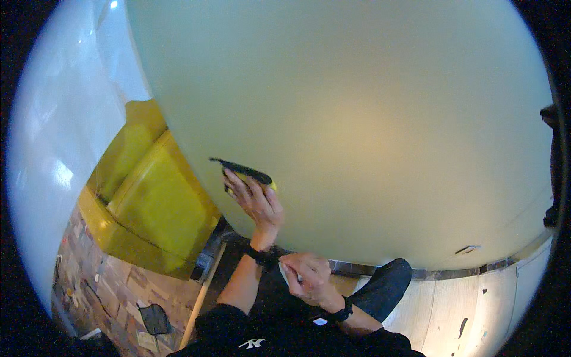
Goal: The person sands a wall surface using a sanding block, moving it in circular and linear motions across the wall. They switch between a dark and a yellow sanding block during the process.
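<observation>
My left hand (256, 202) is raised in front of a broad pale-green wall (369, 131). Its fingers wrap round a yellow-bodied hand tool with a long black edge (253, 173); the exact kind does not show, and the hand covers most of its body. Whether the black edge touches the wall, I cannot tell. Lower down, close to my left wrist and above my lap, my right hand (308, 278) is closed, thumb against fingers. A small pale thing (282, 272) shows at its edge, mostly hidden. Both wrists wear black bands.
A yellow padded seat (160, 208) stands at the left beside the wall. Below it, a small dark mesh item (154, 319) lies on the patterned floor (113, 285). My bent knee (392, 276) is near the wall's dark base. Light, dark-spotted boards (452, 309) lie at lower right.
</observation>
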{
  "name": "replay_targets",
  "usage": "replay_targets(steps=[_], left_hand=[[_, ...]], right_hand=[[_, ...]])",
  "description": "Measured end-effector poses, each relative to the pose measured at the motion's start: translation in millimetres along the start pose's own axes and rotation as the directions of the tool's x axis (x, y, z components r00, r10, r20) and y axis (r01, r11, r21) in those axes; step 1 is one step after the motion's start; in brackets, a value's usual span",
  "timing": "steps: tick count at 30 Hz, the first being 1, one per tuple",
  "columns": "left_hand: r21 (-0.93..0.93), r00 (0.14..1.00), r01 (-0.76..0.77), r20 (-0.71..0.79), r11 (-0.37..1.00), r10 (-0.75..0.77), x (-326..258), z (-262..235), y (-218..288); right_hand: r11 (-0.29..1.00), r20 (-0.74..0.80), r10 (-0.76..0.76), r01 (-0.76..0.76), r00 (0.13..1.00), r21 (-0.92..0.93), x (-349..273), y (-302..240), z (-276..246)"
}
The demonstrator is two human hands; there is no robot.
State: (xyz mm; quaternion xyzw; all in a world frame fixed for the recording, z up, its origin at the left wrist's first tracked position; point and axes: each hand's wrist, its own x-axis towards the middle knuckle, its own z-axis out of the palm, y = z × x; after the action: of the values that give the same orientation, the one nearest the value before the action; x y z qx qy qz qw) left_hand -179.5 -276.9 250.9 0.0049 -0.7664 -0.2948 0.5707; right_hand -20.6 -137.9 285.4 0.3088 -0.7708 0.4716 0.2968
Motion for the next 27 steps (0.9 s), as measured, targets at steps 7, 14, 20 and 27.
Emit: replay_targets(steps=[7, 14, 20, 27], left_hand=[[-0.084, 0.919, -0.379, 0.082, 0.922, 0.386, -15, 32, 94], [-0.015, 0.887, -0.423, 0.196, 0.906, 0.417, -75, 5, 41], [0.031, 0.981, -0.076, 0.179, 0.997, 0.069, -54, 7, 30], [-0.192, 0.795, -0.328, 0.472, 0.925, 0.38, -146, 34, 94]], right_hand=[[0.995, -0.086, -0.011, 0.002, 0.996, -0.098, -3, 3, -16], [0.999, -0.108, 0.017, -0.021, 0.994, -0.041, -9, 14, -29], [0.999, -0.106, 0.031, -0.035, 0.994, -0.033, -6, 11, -26], [0.967, -0.334, 0.024, -0.107, 0.942, -0.232, -5, 37, -42]])
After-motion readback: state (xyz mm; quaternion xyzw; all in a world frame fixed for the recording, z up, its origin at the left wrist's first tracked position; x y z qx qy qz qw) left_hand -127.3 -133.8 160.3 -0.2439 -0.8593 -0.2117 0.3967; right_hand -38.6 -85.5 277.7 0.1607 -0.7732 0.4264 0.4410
